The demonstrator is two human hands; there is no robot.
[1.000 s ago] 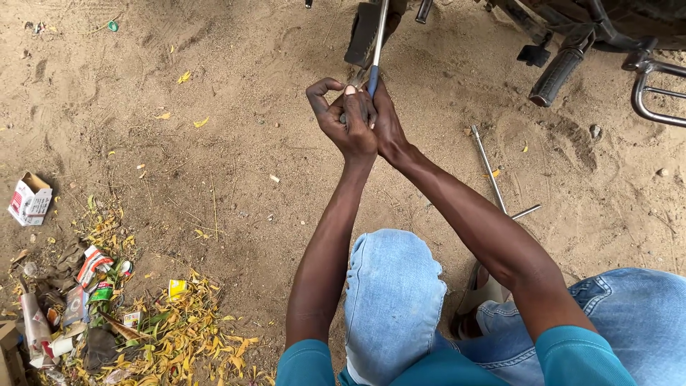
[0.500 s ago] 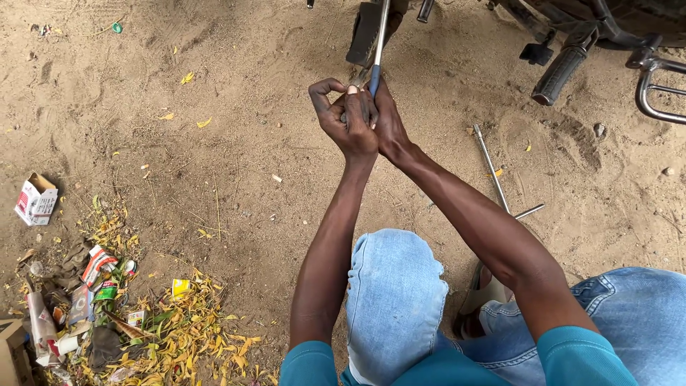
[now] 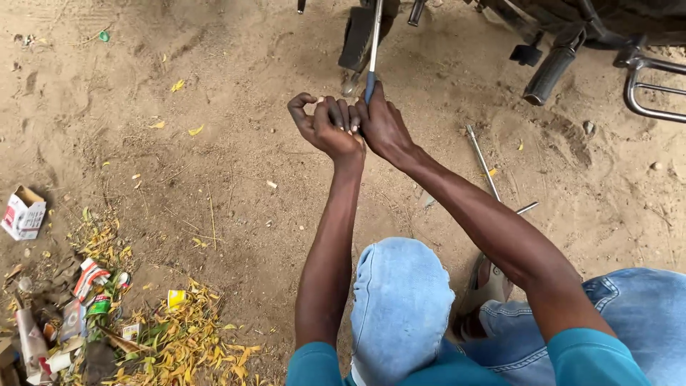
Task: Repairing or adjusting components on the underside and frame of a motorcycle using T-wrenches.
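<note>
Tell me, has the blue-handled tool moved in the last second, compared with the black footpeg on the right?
No. The blue-handled tool sits in both hands at the same spot, left of the black footpeg; the small shift in view affects everything alike, so it looks like camera motion.

The tool [image 3: 372,53] has a silver shaft and blue grip. Far right, a black footpeg [image 3: 549,73] hangs over tan sand [image 3: 214,143]. Near left, yellow leaves [image 3: 193,347] surround a red-and-white carton [image 3: 23,213]. The jeans [image 3: 400,300] are pale blue, the sleeves [image 3: 593,357] teal.
</note>
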